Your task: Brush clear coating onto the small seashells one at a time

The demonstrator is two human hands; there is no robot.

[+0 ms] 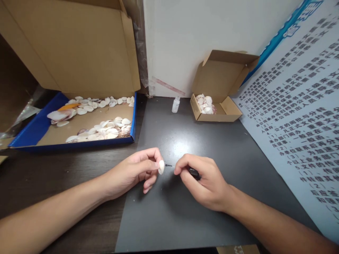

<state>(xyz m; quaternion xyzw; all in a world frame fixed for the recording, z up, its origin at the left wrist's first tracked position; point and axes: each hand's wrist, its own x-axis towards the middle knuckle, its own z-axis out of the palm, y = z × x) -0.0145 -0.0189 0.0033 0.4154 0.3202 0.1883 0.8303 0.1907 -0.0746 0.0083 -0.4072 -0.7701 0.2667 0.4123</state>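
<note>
Between the thumb and index finger of my left hand (144, 169) is a small white seashell (161, 167), its edge facing right. My right hand (202, 180) grips a small brush by its black cap-like handle (194, 173), mostly hidden in my fingers. The dark bristle tip (168, 165) points left and sits close to the shell; whether it touches I cannot tell. Both hands are above the dark grey mat (159, 218). Farther back, a small uncapped bottle (175, 104) with a whitish look stands upright on the mat.
At the left, an open blue-edged cardboard box (116, 141) holds many shells in rows and a larger shell with an orange part. A smaller open brown box (222, 118) with shells stands back right. A printed sheet (291, 116) leans along the right; a white panel (172, 49) rises behind.
</note>
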